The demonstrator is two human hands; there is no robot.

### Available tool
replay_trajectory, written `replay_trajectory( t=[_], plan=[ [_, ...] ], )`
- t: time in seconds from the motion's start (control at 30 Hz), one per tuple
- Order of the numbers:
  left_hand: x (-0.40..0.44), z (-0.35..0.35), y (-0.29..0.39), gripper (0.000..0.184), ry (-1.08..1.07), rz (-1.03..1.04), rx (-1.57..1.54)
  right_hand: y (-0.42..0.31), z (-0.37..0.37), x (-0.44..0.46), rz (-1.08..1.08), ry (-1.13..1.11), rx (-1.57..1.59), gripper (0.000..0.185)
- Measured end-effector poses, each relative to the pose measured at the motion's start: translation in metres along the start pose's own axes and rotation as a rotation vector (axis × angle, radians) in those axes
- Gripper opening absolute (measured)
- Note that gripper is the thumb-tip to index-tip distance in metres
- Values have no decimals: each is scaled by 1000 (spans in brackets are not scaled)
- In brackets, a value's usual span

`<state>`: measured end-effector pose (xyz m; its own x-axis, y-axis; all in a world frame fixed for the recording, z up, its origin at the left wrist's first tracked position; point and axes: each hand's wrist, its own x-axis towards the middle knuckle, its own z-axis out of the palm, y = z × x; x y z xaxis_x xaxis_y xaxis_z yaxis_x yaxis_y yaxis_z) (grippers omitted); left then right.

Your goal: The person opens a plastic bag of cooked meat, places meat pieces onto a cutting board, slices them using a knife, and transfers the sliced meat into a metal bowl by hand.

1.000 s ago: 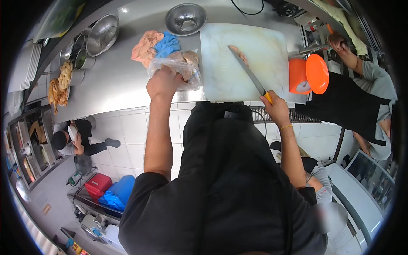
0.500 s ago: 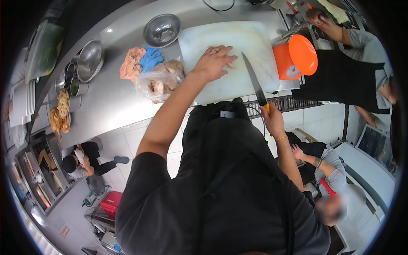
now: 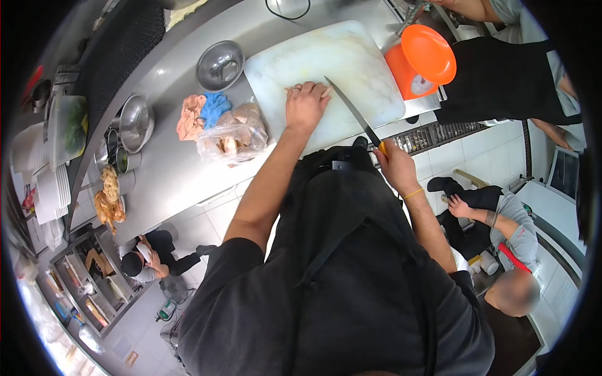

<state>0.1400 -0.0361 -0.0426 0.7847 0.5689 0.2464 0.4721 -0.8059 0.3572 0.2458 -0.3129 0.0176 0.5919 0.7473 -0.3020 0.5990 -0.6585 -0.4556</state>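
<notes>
My right hand [image 3: 396, 164] is wrapped round the yellow handle of a long knife [image 3: 354, 114], whose blade points up and left over the white cutting board [image 3: 351, 56]. On the board my left hand [image 3: 305, 105] rests with bent fingers over a small piece of meat [image 3: 327, 91], mostly hidden beneath them. The knife tip is just right of those fingers. Left of the board lies an open plastic bag of raw meat [image 3: 233, 141], beside a blue cloth [image 3: 215, 108] and a pink cloth [image 3: 190, 117].
A metal bowl [image 3: 220, 66] stands left of the board, an orange scale [image 3: 411, 72] to its right. More metal bowls [image 3: 136, 123] and cooked chicken [image 3: 108, 207] are at the far left. One person stands at the right, another sits lower right, another lower left.
My left hand has gone from the plastic bag to the meat on the board. The knife, still in my right hand, has turned slightly. The view has shifted and rotated.
</notes>
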Motion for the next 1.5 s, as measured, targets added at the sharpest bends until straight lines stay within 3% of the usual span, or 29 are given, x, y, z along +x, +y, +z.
replay_trajectory(
  t=[0.2,0.6,0.93,1.13,1.5],
  plan=[
    [-9,-5,4,40,-11,-80,-137,-6,-11,1,-33,3,-97,32],
    [1,0,1,20,-11,-73,-179,-23,-25,8,-90,4,-186,31],
    [4,5,-7,18,-68,-49,-186,-11,-17,12,-69,-148,-204,33],
    [5,-1,-8,17,-105,-55,-202,-9,11,44,-128,-129,-160,34],
    [-1,-4,-4,19,-26,-78,-225,-29,-37,16,-102,-141,-258,30]
  ],
)
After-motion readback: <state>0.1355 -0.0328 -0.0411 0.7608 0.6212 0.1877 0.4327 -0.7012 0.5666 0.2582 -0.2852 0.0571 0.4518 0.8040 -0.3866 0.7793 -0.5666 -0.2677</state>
